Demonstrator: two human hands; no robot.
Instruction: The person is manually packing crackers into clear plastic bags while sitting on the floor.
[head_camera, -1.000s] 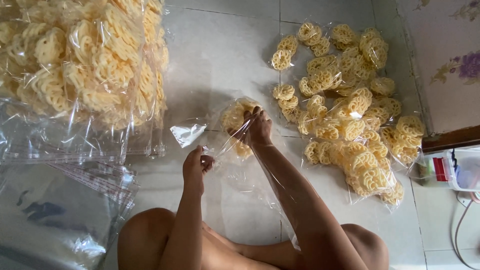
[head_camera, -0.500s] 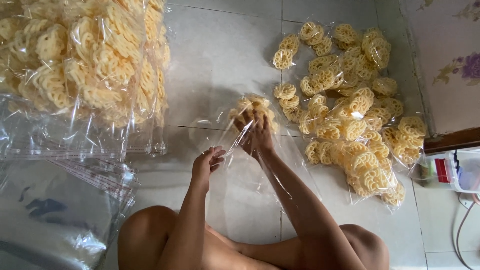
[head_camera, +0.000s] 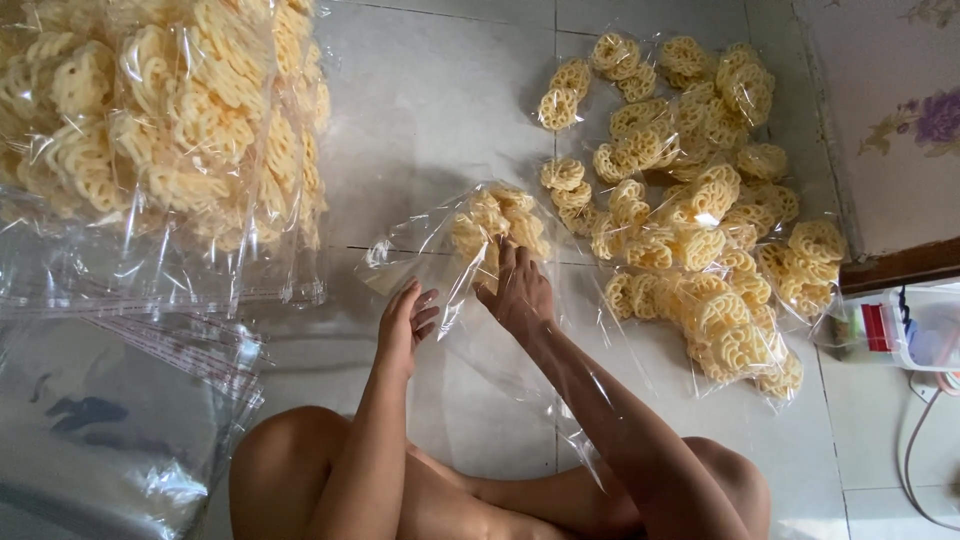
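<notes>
On the tiled floor (head_camera: 440, 110) before the crossed legs lies a clear plastic bag (head_camera: 470, 300), its far end filled with yellow flower-shaped crackers (head_camera: 500, 222); the right hand (head_camera: 518, 292) is pushed inside it, fingers loosely spread and touching the crackers, grasping none that I can see. The left hand (head_camera: 404, 322) rests against the bag's open edge with fingers half curled (whether they pinch the film is hard to tell), while glare blurs the bag's outline.

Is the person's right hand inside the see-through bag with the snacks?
Yes, the right hand reaches into the clear bag, with plastic sleeved around the forearm and yellow flower-shaped crackers at the fingertips.
</notes>
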